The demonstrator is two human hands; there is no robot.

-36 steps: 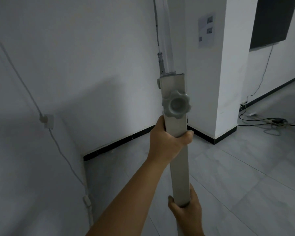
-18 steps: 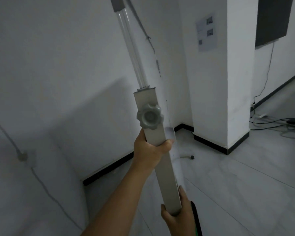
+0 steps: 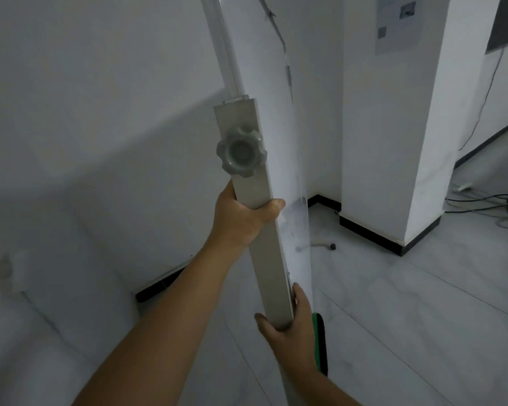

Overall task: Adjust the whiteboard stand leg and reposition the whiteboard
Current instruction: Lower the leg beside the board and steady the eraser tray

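Note:
The whiteboard stand leg (image 3: 268, 259) is a beige square tube that leans with its top to the left. A grey lobed knob (image 3: 241, 152) sits near its upper end, and a pale inner tube (image 3: 227, 54) runs up out of it past the frame's top. My left hand (image 3: 241, 221) grips the leg just below the knob. My right hand (image 3: 290, 326) holds the leg's lower end. The whiteboard (image 3: 279, 127) shows as a smudged white panel seen at a steep angle right behind the leg.
White walls close in on the left and behind. A white pillar (image 3: 393, 142) with a black base stands to the right, with cables (image 3: 481, 200) on the grey tiled floor past it. A green and black object (image 3: 320, 344) sits beside my right wrist. A small capped piece (image 3: 326, 246) lies on the floor.
The leg has tilted with its top swinging left, and it looms larger. The whiteboard's face has come into view to its right. Both hands keep their grips.

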